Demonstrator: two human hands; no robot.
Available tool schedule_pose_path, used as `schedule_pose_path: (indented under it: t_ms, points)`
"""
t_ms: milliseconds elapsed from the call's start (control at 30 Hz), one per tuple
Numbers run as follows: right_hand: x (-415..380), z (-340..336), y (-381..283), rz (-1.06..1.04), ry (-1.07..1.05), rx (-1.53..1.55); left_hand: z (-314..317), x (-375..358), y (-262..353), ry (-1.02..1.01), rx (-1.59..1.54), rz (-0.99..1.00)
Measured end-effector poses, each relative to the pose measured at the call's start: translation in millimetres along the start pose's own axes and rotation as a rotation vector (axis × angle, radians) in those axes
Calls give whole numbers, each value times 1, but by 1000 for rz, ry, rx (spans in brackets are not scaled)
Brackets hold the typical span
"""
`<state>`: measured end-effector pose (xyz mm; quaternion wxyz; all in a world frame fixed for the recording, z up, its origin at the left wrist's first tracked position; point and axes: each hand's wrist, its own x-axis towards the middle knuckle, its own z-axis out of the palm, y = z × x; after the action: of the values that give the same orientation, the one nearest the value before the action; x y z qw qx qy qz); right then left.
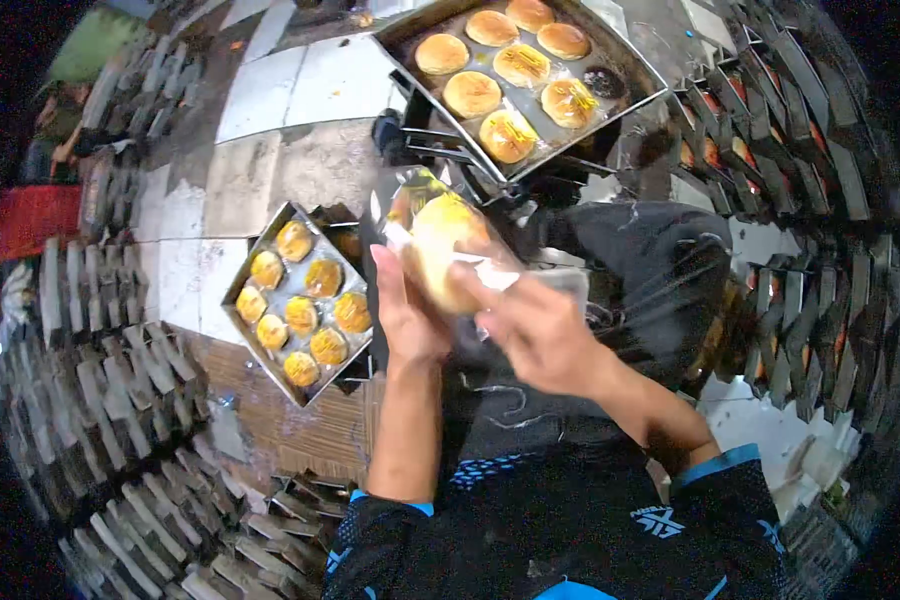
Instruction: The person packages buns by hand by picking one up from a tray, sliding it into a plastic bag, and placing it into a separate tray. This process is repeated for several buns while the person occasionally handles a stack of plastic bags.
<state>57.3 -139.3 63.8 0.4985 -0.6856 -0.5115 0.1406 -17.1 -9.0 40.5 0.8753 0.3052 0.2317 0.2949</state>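
Note:
A golden bun [448,235] in a clear plastic bag [422,188] with yellow print is held up in front of my body. My left hand [407,310] is closed around the bagged bun from the left and below. At its right side, my right hand [535,325] pinches the end of the bag, where a white flap [490,275] shows by the fingers. Motion blurs the right fingertips and the bag, so the exact grip is partly hidden.
A large tray [457,128] at the upper right holds several round buns, some bagged. A smaller tray [241,322] at the left carries several bagged buns. Stacked dark trays [100,390] line the left side, and more stacked trays [780,130] stand at the right.

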Motion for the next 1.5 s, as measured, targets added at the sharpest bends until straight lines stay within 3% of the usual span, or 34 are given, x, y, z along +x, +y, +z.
schedule_pose_path:
  t_ms: [33, 67, 100, 167, 200, 267, 333, 400, 467, 500, 567, 700, 767, 800, 867, 933, 1000, 1033, 1067, 1133, 1200, 1233, 1267, 1333, 1400, 1433, 1467, 1500]
  points:
    - [-2, 4, -5, -23, -2, 18, 0, -4, 11, -208, -188, -14]
    - [-4, 7, -8, -130, -31, -74, 20, -13, 22, -63, 12, 158]
    - [-5, 9, -11, -241, -60, -167, 13, -17, 17, -31, 134, 180]
    - [8, 3, -28, -198, -53, -195, 29, -29, 8, 4, 443, 317]
    - [13, 3, -36, -172, -2, -247, 35, -31, 3, -29, 390, 343]
    - [9, 1, -40, -184, -62, -262, 30, -29, 1, 104, 350, 271]
    - [-7, 7, -38, -144, -114, -127, 0, -16, 9, 70, -115, 99]
    - [-18, 0, -32, -186, -172, -188, -3, -16, 32, 68, -241, 67]
    - [-17, -11, -28, -179, -414, 100, -4, -20, 39, -20, -232, 71]
    - [-15, -17, -29, -36, -348, 215, 0, -22, 40, -23, -230, 65]
    - [-2, -19, -33, -67, -342, 161, 10, -25, 39, -102, -457, -95]
    - [4, -11, -43, -107, -276, 85, 15, -17, 29, -51, -429, -174]
    - [1, -24, -52, -62, -243, 63, 8, -12, 36, -229, -452, -200]
    - [3, -28, -52, -66, -248, 68, 8, -10, 37, -225, -451, -194]
    - [1, -31, -52, -55, -63, 215, 18, -11, 39, -70, -333, -106]
    - [7, -22, -45, -66, -59, 149, 25, -15, 30, 8, -390, -113]
    - [5, -5, -30, -38, -206, 142, 19, -15, 19, -206, -273, -196]
    - [6, -4, -28, -121, -211, 141, 25, -11, 22, -65, -172, -190]
    - [4, -9, -34, -128, -217, 148, 16, -6, 26, -61, -220, -243]
    - [-3, -33, -54, -98, -463, 331, 9, -3, 31, 7, -287, -203]
    - [0, -58, -52, -252, -852, 917, -9, 2, 40, -12, -378, -113]
    - [16, -61, -39, -359, -1077, 1044, -13, 3, 42, 43, -374, -86]
    - [1, -65, -19, -160, -941, 1006, -20, 1, 40, 52, -373, -71]
    - [-9, -35, 8, 156, -197, 76, -35, -2, 31, 18, -276, -197]
    - [8, -27, -3, -29, 208, -291, -15, -18, 13, 119, -127, -218]
    - [3, -23, -7, -34, 218, -58, -2, -34, 9, 14, -132, -270]
    - [7, -25, -8, -271, 183, -122, 5, -48, 6, -164, -319, -359]
    - [6, -21, -11, -296, 215, -69, 8, -61, -4, -5, -146, -380]
